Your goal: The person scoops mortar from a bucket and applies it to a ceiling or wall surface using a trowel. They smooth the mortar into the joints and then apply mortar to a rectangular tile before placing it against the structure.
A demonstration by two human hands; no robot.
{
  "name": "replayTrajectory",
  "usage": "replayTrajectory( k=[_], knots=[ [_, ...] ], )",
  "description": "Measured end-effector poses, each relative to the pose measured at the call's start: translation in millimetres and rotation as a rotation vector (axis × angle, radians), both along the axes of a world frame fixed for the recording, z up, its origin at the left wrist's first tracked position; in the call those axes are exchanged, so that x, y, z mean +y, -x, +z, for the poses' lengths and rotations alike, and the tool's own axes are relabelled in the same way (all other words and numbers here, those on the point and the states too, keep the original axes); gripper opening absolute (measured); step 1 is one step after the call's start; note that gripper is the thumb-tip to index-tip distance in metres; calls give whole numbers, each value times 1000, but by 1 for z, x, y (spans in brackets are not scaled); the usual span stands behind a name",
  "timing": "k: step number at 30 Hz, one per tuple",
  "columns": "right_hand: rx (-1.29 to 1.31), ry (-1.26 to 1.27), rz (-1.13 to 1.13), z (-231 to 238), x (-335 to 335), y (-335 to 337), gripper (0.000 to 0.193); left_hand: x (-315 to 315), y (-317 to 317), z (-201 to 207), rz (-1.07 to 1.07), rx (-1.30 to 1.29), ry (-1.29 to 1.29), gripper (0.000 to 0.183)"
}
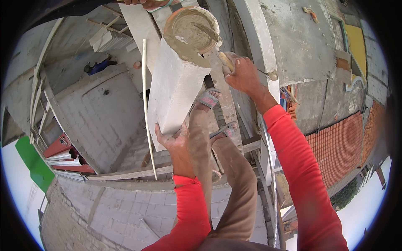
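No packages, labels, signs or screens are showing anywhere in this view.

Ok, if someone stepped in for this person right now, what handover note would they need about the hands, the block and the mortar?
Left hand: gripping the near lower end of the white block, holding it up tilted.
Right hand: closed on the handle of a trowel whose blade lies in the mortar.
Mortar pan: held at the top of the frame by another person's hand, right above the block's far end.
Done: some grey mortar is already on the block's far end.
Left: the rest of the block's faces are bare; the block is not set on any wall yet.
Footing: sandalled feet stand on narrow planks high above the ground.
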State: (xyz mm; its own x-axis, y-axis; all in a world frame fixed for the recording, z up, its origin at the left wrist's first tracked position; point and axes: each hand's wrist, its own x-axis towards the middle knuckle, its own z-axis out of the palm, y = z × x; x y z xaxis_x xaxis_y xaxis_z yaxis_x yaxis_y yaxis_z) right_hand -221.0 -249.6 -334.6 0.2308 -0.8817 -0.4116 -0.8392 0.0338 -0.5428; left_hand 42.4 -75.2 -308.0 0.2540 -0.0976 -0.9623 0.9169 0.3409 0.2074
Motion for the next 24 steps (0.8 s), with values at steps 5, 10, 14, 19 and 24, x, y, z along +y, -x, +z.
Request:
replayTrajectory(
  k=[5,10,14,19,24],
  knots=[
    [307,-65,157,-30,-78,-21,34,22,-32,26,-196,-225,-120,51],
    [371,-135,180,-108,-116,-67,36,44,-45,35,-260,-371,-176,67],
    [347,-122,98,-171,-119,-91,30,57,-48,30,-344,-432,-193,60],
    [-143,-592,-151,-145,-108,-15,30,65,-46,31,-550,-411,-118,71],
    [-298,-523,-102,-36,-80,61,27,52,-34,41,-767,-334,53,74]
  ],
)
